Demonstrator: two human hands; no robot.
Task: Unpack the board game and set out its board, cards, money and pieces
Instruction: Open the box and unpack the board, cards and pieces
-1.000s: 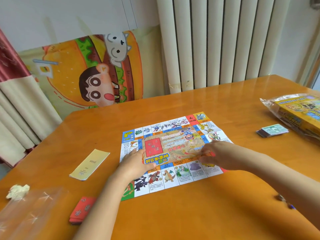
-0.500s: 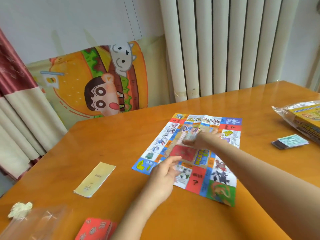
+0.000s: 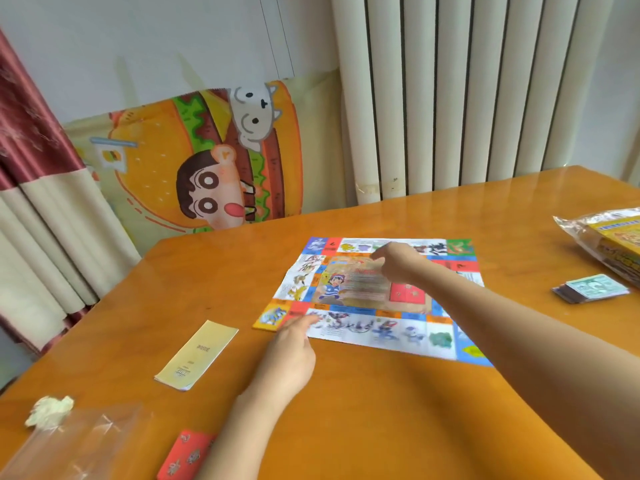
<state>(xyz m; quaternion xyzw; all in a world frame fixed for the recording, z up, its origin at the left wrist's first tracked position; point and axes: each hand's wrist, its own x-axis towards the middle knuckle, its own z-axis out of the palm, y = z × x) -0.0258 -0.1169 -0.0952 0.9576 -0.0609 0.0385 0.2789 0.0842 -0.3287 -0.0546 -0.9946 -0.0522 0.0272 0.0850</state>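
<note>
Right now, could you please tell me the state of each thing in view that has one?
Board, unfolded, flat on table.
Left grip, fingers straight, touching board's near edge.
Right grip, on the board, fingers blurred.
Booklet, closed, lying flat.
Red cards, stacked, partly hidden.
Money, stacked.
Box, inside plastic wrap.
Clear bag, lying flat.
Paper scrap, crumpled.

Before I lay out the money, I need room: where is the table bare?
Bare table: behind the board toward the radiator, between booklet and board, and in front of the board. Crowded: the right side (money stack, bagged box) and near-left corner (red cards, clear bag, crumpled paper).
</note>
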